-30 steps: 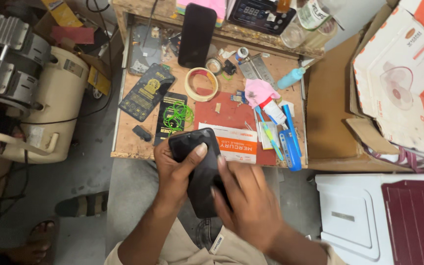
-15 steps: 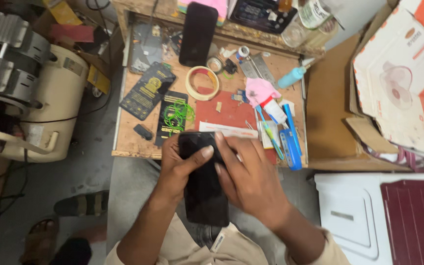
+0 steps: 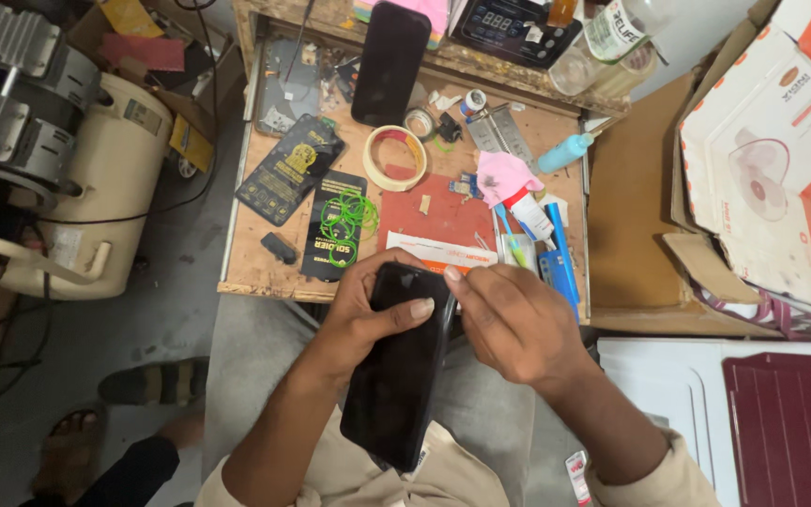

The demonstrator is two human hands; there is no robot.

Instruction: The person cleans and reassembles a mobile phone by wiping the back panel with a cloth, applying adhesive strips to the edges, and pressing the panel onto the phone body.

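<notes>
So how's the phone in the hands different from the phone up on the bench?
The held phone is gripped by the left hand, with the right hand at its upper edge; the bench phone lies untouched at the back of the wooden bench. The held phone tilts diagonally; the bench phone lies nearly straight. Both are dark slabs with blank faces.

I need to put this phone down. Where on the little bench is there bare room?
Bare wood shows at the near left corner, left of the small black block, and a strip between the tape roll and blue bottle. The right side around the pink cloth and the back edge are crowded.
</notes>
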